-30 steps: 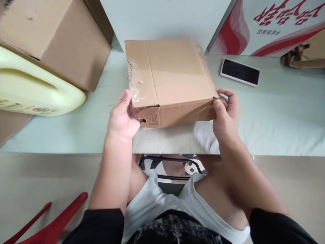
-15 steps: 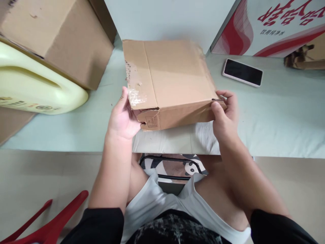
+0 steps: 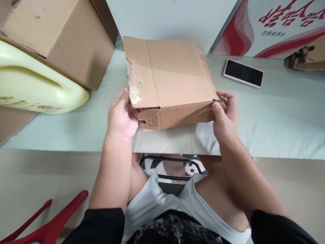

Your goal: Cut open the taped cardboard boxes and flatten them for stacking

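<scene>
A brown cardboard box [image 3: 177, 74] is tilted between my two hands above the cloth-covered table. Its left end is open, with a top flap [image 3: 138, 73] sticking out that carries torn paper and clear tape. My left hand [image 3: 122, 117] is at this open end, its fingers curled in behind the flap and side tab, tips partly hidden. At the front right corner my right hand [image 3: 225, 117] pinches the box, thumb in front and fingers behind. The inside of the box is out of sight.
A phone [image 3: 243, 73] lies right of the box. Behind stand a white panel [image 3: 170, 20] and a red-and-white carton [image 3: 274, 30]. At left are a large cardboard box [image 3: 78, 44] and a pale yellow jug [image 3: 63, 91]. Red chair legs [image 3: 61, 213] show below left.
The flap at the box's left end has risen slightly. My left thumb has slid from the flap's outer edge to partly behind it. My right hand keeps its grip.
</scene>
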A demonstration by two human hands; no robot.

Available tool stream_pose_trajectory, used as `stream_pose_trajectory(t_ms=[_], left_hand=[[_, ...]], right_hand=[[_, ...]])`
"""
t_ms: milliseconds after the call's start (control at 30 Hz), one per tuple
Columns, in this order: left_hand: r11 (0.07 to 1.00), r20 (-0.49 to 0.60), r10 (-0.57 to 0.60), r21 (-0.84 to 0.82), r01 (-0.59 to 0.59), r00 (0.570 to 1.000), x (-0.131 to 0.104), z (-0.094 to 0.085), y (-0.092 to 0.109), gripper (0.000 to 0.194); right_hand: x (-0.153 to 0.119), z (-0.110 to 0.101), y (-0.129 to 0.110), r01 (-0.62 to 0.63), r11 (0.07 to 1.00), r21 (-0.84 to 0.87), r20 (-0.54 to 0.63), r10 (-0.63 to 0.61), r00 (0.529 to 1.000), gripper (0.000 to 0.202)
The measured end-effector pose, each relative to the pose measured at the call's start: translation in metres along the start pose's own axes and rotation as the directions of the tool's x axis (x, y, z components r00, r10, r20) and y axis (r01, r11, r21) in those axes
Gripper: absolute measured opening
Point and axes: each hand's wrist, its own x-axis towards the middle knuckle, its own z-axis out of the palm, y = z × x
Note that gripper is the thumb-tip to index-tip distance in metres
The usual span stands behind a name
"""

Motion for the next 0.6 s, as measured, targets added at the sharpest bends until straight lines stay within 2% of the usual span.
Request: stream_pose_trajectory(t_ms=[100, 167, 200, 267, 400, 500, 533, 600], left_hand=[[0.995, 0.155, 0.103, -0.008, -0.103, 0.982, -0.005, 0.002, 0.002, 0.042], [0.984, 0.25, 0.141, 0.07, -0.164, 0.958, -0.007, 0.0, 0.001, 0.041], [0.977, 0.262, 0.135, 0.127, -0.173, 0.956, -0.008, -0.001, 0.0, 0.038], [0.971, 0.224, 0.094, 0.196, -0.14, 0.97, -0.009, -0.004, -0.001, 0.036], [0.993, 0.116, -0.029, 0.113, 0.016, 0.993, -0.009, -0.01, 0.002, 0.035], [0.983, 0.114, -0.002, 0.181, -0.019, 0.993, -0.005, -0.013, 0.004, 0.038], [0.973, 0.094, 0.028, 0.224, -0.049, 0.995, -0.002, -0.015, 0.003, 0.038], [0.964, 0.017, 0.016, 0.263, -0.02, 1.0, 0.004, -0.019, -0.003, 0.034]], right_hand=[[0.0, 0.0, -0.001, 0.018, 1.0, 0.015, -0.039, -0.018, 0.999, 0.036], [0.001, 0.0, 0.0, 0.044, 0.999, 0.031, -0.062, -0.042, 0.997, 0.037], [0.001, -0.001, 0.002, 0.057, 0.998, 0.038, -0.065, -0.055, 0.996, 0.038], [0.002, -0.001, 0.005, 0.068, 0.997, 0.034, -0.059, -0.066, 0.996, 0.044], [0.007, -0.002, 0.008, 0.042, 0.997, 0.07, -0.083, -0.036, 0.996, 0.055], [0.011, -0.004, 0.008, 0.014, 0.985, 0.175, -0.09, 0.002, 0.996, 0.048], [0.012, -0.005, 0.008, -0.001, 0.98, 0.198, -0.082, 0.017, 0.997, 0.045], [0.012, -0.008, 0.007, -0.04, 0.976, 0.216, -0.053, 0.053, 0.997, 0.042]])
